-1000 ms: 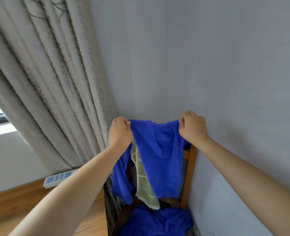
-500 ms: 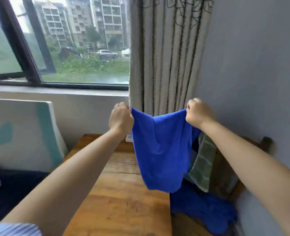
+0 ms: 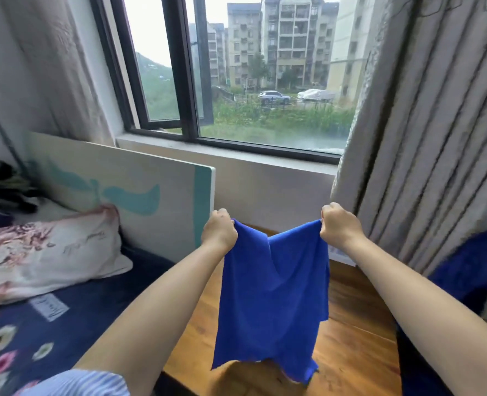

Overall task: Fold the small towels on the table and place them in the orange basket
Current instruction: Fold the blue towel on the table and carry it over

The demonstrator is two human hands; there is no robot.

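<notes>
1. Head view, progress: you hold one blue towel (image 3: 273,295) unfolded in the air above the wooden table (image 3: 356,347); no fold is made yet, and the orange basket is out of sight. More blue cloth (image 3: 470,270) lies at the right.
2. Head view, grip: your left hand (image 3: 219,230) and right hand (image 3: 340,224) are both clenched, each pinching a top corner; the towel hangs slack between them.

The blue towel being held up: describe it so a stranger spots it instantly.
Below the window, over the wooden table, the blue towel hangs between the left hand and right hand. Unlike the blue cloth heaped at right, it hangs in the air.
</notes>
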